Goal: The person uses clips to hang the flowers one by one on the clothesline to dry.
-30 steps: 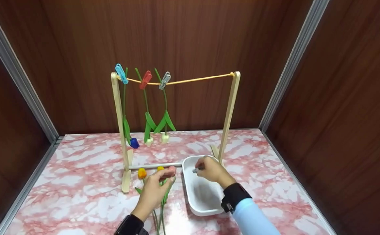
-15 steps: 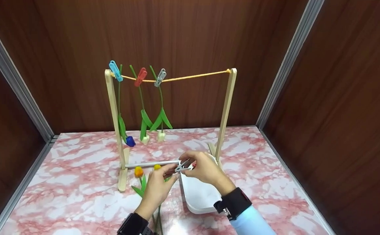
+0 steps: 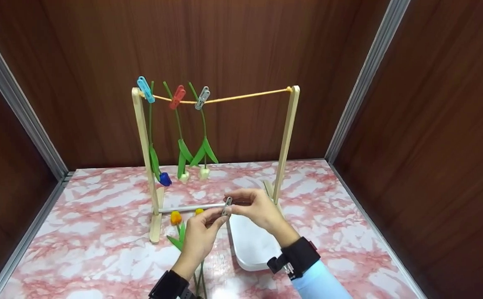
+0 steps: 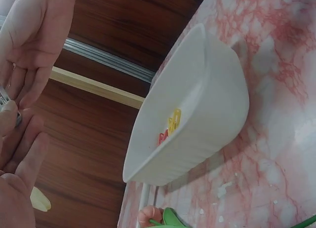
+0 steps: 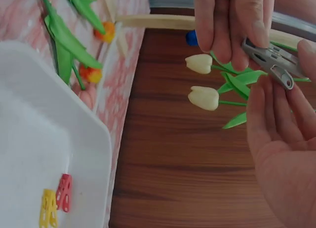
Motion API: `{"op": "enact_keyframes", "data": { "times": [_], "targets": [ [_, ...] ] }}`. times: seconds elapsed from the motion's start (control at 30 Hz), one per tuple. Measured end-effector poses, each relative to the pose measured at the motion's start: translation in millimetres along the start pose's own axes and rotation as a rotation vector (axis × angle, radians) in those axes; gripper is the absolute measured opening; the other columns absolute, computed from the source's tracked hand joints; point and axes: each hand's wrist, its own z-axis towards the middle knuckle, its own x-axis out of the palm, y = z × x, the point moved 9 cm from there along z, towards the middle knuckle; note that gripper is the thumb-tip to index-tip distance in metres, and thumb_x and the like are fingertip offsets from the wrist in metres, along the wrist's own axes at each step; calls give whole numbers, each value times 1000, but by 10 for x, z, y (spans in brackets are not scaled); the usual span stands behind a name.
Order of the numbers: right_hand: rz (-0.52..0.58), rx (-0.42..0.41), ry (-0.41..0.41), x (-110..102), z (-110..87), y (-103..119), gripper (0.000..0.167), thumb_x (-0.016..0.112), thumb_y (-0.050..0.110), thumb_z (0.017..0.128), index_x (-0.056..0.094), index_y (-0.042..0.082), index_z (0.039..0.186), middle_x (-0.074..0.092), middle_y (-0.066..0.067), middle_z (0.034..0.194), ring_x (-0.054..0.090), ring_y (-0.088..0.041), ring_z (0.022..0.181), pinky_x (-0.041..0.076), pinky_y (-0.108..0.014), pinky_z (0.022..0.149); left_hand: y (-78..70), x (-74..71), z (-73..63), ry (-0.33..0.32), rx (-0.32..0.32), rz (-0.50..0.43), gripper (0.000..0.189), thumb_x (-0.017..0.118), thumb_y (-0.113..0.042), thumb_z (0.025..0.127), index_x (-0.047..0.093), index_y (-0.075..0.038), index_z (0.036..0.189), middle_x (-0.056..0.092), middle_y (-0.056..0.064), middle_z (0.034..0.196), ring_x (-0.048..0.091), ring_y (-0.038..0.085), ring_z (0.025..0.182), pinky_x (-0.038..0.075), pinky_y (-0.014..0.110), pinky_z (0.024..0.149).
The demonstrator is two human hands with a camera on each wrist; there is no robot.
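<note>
A grey clothespin [image 3: 227, 206] is held up in front of me, between both hands. One end is pinched by the thumb and fingers of my left hand [image 3: 201, 235]. My right hand [image 3: 262, 210] grips it too, its fingers against the clip in the right wrist view, where the clothespin [image 5: 270, 63] lies slanted. Beneath the left hand, several tulips lie on the table, among them an orange tulip [image 3: 176, 218] and a pink one [image 5: 88, 96]. Below my right hand stands a white tub [image 3: 249, 265]; in it are a yellow clothespin [image 5: 48, 208] and a red clothespin [image 5: 64, 192].
A wooden frame [image 3: 284, 145] carries an orange cord [image 3: 245, 97]. From it hang a blue tulip [image 3: 165, 179] and two white tulips [image 3: 204, 173], upside down, under blue, red and grey clips. Dark wood-patterned panels [image 3: 224, 41] enclose the marbled table [image 3: 100, 216].
My right hand has come up and left out of the tub with the grey clothespin. Both hands now meet on it, and the clip has turned more upright.
</note>
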Motion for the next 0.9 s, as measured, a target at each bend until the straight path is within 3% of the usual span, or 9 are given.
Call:
{"op": "enact_keyframes", "data": {
  "times": [0.13,0.3,0.47,0.9],
  "targets": [
    [52,14,19,-10,19,38,30,81,2,87,73,-5,115,75,-19,106,73,-24,98,61,-32,85,-24,36,18,23,2,-32,24,76,-22,93,78,-13,115,77,-1,104,73,14,95,60,27,84],
    [131,63,-3,-29,27,17,37,80,0,87,71,-6,122,72,-23,115,72,-21,103,60,-31,87,-46,35,30,0,15,-84,23,77,-19,92,78,-11,114,78,1,102,74,15,94,60,27,85],
    [161,133,-33,-35,2,-68,34,81,2,87,72,-7,118,75,-16,109,72,-16,96,59,-28,84,-66,45,18,-11,20,-118,23,78,-16,91,78,-11,113,79,0,100,75,14,93,60,27,84],
    [158,96,-50,-27,-19,1,28,82,8,88,75,-4,112,77,-7,102,71,-17,93,58,-28,83,-49,35,14,-10,-1,-153,25,77,-16,91,77,-8,114,79,5,101,75,17,96,60,26,86]
  ]
}}
